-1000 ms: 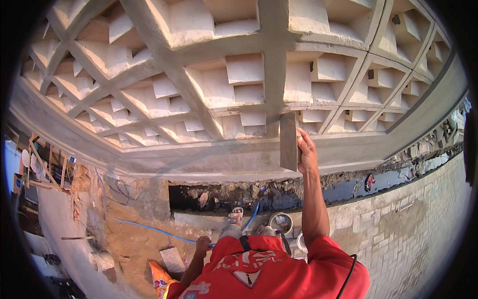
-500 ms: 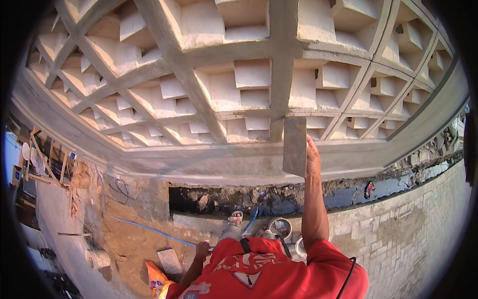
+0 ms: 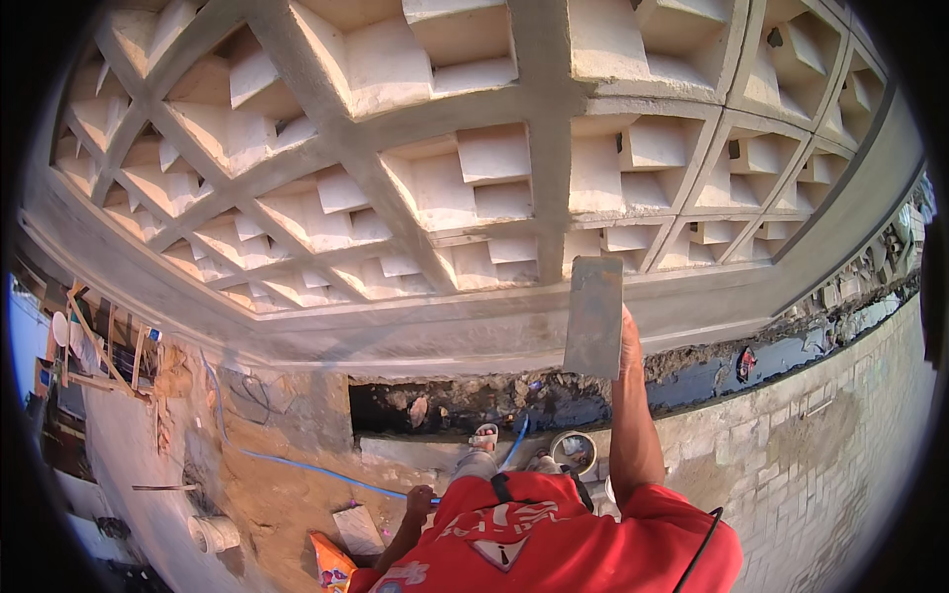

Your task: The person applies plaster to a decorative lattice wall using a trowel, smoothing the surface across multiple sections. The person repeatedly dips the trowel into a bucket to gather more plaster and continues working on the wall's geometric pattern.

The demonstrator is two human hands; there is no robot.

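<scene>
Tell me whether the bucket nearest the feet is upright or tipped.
Upright: the bucket stands with its round, open mouth facing up.

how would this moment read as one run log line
right hand: holding flat rectangular tool | left hand: low beside red shirt, grip unclear | ahead: lattice wall | tool-to-wall contact: unclear

From the view's centre, the right hand point(image 3: 630, 344) grips a plastering float point(image 3: 594, 318) at three o'clock, the left hand point(image 3: 420, 499) hangs near six, and a breeze-block wall point(image 3: 550, 148) spans twelve.
</scene>
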